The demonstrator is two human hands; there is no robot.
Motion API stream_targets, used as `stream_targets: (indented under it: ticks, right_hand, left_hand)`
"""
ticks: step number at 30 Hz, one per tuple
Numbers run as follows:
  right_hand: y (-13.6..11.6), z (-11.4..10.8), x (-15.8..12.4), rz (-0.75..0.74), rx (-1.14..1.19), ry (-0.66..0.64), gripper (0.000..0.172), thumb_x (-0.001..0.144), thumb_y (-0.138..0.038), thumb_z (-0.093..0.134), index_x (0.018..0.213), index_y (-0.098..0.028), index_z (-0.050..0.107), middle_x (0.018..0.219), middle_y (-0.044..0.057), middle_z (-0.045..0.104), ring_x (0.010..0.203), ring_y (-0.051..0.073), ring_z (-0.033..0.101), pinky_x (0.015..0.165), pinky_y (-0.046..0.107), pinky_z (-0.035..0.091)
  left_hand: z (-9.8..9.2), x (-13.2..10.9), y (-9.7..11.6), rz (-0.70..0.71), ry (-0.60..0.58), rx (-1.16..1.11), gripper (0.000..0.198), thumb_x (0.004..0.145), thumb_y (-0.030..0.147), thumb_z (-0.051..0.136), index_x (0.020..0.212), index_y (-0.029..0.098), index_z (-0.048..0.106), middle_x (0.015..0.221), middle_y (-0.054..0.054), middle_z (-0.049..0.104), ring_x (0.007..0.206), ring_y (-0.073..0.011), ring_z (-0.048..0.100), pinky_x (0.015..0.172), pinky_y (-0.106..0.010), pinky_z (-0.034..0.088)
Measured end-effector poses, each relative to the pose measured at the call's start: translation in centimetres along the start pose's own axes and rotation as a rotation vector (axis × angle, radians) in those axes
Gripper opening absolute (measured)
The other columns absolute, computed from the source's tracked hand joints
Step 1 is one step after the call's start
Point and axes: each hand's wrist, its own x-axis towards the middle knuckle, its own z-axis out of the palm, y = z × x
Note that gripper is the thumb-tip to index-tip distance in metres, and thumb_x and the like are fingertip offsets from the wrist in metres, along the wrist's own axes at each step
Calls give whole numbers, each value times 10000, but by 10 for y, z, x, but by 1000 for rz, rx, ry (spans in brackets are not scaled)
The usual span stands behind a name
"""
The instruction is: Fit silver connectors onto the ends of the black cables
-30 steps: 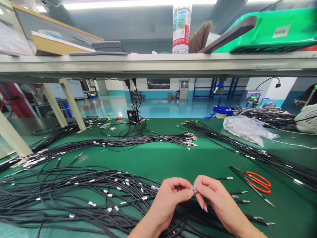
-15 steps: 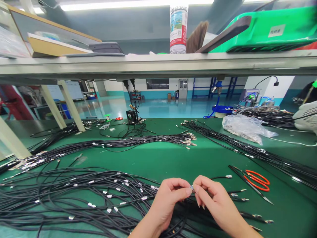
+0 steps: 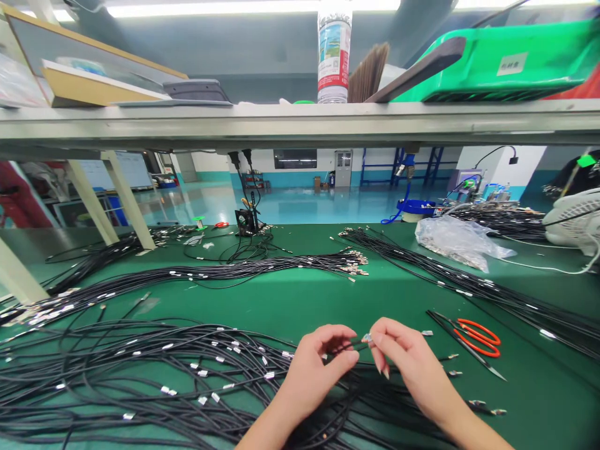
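My right hand (image 3: pixel 407 356) pinches a small silvery metal connector (image 3: pixel 367 338) between thumb and fingertips. The connector sits at the end of a thin black cable (image 3: pixel 357 344) that runs leftward into my left hand (image 3: pixel 319 369). The left fingers curl loosely round this cable, with the thumb below it and a gap between thumb and index fingertip. Beneath both hands lies a loose spread of black cables (image 3: pixel 187 340) with white labels. Several cable ends with metal tips (image 3: pixel 477 402) stick out to the right of my right wrist.
Orange-handled scissors (image 3: pixel 478 337) and pointed tweezers (image 3: pixel 482 362) lie at right. Cable bundles (image 3: pixel 262 265) cross the green table (image 3: pixel 262 300). Another bundle (image 3: pixel 450 275) runs along the right, beside a clear plastic bag (image 3: pixel 459 240). Overhead, a shelf (image 3: pixel 281 122) holds a bottle (image 3: pixel 334 62) and green basket (image 3: pixel 539 56).
My left fingertips have loosened and drawn back from the connector, so a length of cable shows between the hands. My right hand keeps its pinch and has lifted slightly.
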Motion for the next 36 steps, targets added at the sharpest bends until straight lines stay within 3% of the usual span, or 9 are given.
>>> stream_targets:
  ticks: [7,12,16,19,22,25,30,33,36]
  right_hand:
    - [-19,-41,15,-40,-30,102,206,820,-282,493,649,-168,509,525,-36,484,506,117,434,508,232,354]
    - [-24,-80,-6,115,-211,17,242,800,-337,502,626,-168,505,516,-30,509,485,122,463,490,236,358]
    - [-4,-107,-50,253,-220,-21,293,798,-422,499,637,-178,474,510,-34,496,466,119,450,490,238,335]
    - [21,-127,-86,331,-204,44,356,790,-496,480,633,-177,480,489,-37,458,451,114,425,489,237,310]
    - [48,-148,-113,447,-261,89,403,726,-573,487,601,-191,461,435,-35,437,388,110,389,433,230,270]
    - [60,-166,-121,512,-499,139,379,664,-559,509,529,-210,446,373,-20,434,338,131,383,393,243,263]
    - [36,-163,-69,256,-853,294,180,697,-370,537,579,-235,557,592,46,617,585,229,565,557,300,390]
    - [34,-144,-18,208,-836,257,87,697,-270,542,634,-219,574,673,38,633,686,225,580,642,296,398]
    - [53,-131,19,225,-789,239,115,638,-207,591,545,-191,526,574,24,581,610,199,554,599,278,374]
  left_hand:
    - [-12,5,-14,240,24,436,293,794,272,541,1083,245,585,1101,-51,597,1030,-204,510,942,-341,361]
    - [-7,1,-21,342,-113,514,321,831,226,480,1141,280,544,1143,-45,567,1070,-205,461,961,-371,334]
    - [9,-6,-7,421,-209,463,276,846,156,437,1064,243,583,957,-58,607,944,-188,483,863,-323,381]
    - [24,-12,-4,490,-344,494,297,829,136,451,1084,245,557,1030,-57,599,975,-185,465,879,-315,347]
    - [40,-13,-26,574,-462,626,357,794,228,530,1147,278,505,1166,-54,554,1050,-217,441,900,-346,297]
    - [56,-9,-64,617,-505,762,306,783,372,559,1084,325,522,1104,-20,599,1005,-213,484,876,-331,292]
    - [76,-1,-103,710,-508,972,238,807,452,507,897,239,561,910,-27,646,850,-190,549,717,-260,357]
    - [80,6,-108,684,-513,1005,306,747,472,582,933,229,567,888,-26,645,796,-189,571,670,-247,384]
    - [77,11,-103,653,-519,976,285,757,414,597,984,243,575,954,-23,639,825,-179,587,699,-231,415]
